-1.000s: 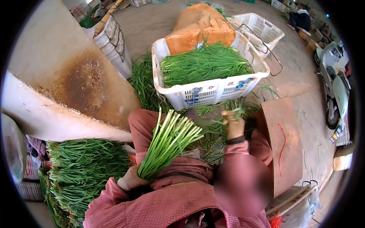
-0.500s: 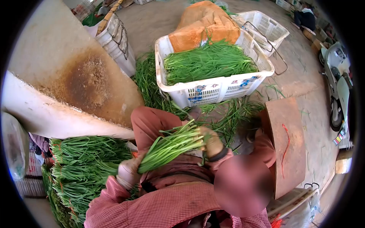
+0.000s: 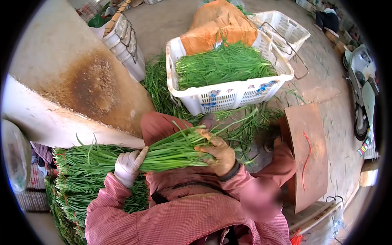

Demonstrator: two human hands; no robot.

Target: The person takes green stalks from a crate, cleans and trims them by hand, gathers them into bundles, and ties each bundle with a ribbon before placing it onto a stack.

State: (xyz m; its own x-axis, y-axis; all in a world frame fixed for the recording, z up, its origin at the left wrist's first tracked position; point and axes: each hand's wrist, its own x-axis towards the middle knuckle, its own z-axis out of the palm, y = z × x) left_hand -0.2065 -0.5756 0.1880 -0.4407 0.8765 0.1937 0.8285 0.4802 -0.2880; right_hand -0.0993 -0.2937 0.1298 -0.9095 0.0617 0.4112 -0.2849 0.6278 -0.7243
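Over the lap, a green bunch lies sideways: the left hand is clamped around it toward 9 o'clock, the right hand grips its 3 o'clock end. From the bunch, bundles are stacked at 8 o'clock, a brown board stands at 3, and a white crate of greens sits at 1, an orange sack at its far side.

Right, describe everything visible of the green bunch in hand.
The bunch is long, slender green stalks, a few blades straying loose, no tie showing. It runs sideways before the body. The left hand grips it; leaves trail past that hand over the stacked greens. The right hand, spread, touches its other end.
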